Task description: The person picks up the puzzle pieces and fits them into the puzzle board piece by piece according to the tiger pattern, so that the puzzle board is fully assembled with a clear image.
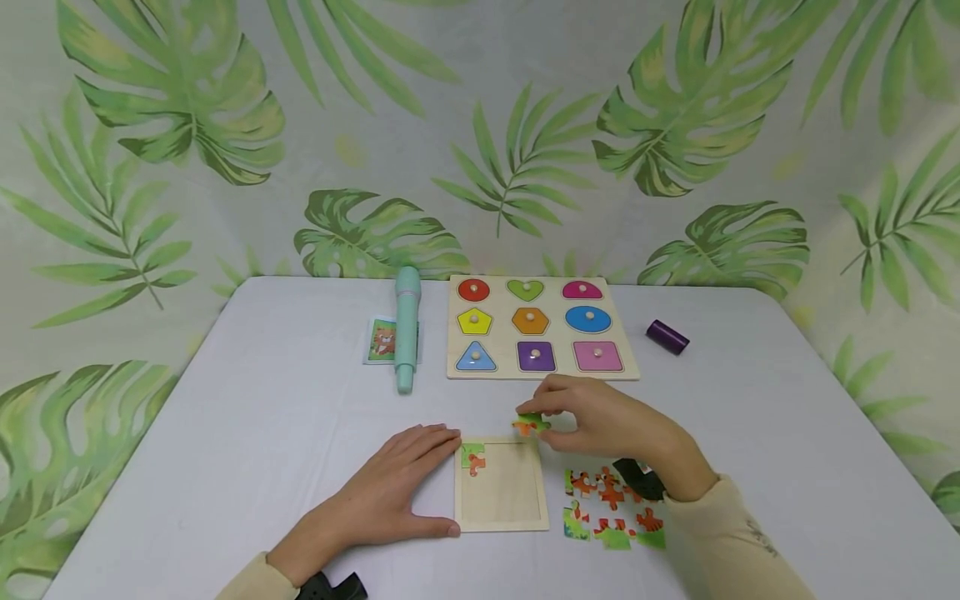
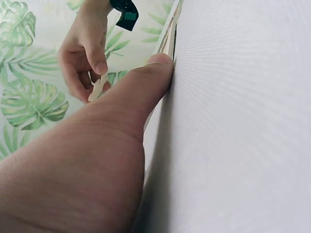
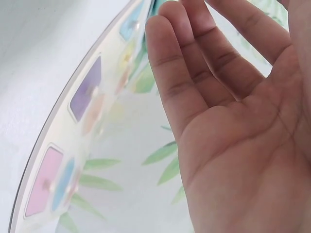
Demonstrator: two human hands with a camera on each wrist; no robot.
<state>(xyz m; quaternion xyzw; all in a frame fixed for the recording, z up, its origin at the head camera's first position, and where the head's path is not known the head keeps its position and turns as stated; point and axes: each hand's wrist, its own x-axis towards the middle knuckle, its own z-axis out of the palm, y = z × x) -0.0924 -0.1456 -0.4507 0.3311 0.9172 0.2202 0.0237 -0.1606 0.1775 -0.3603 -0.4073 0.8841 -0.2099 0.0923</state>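
Observation:
Over the top right corner of a shallow wooden puzzle tray (image 1: 502, 527), my right hand (image 1: 603, 421) pinches a green and orange jigsaw piece (image 1: 534, 420) between thumb and fingers. The left wrist view catches this piece (image 2: 97, 90) edge-on. My left hand (image 1: 393, 492) lies along the tray's left side, its thumb at the lower left corner and fingertips at the upper left. One jigsaw piece with green and orange print (image 1: 473, 458) sits inside the tray's upper left corner. To the right of the tray, several loose jigsaw pieces (image 1: 611, 492) are spread under my right forearm.
Behind the tray lies a wooden board with knobbed coloured shapes (image 1: 502, 367). Left of it, a mint-green stick-shaped object (image 1: 406, 333) rests across a small tiger-printed picture (image 1: 381, 340). A dark purple cylinder (image 1: 667, 337) lies at the back right of the white table (image 1: 247, 417).

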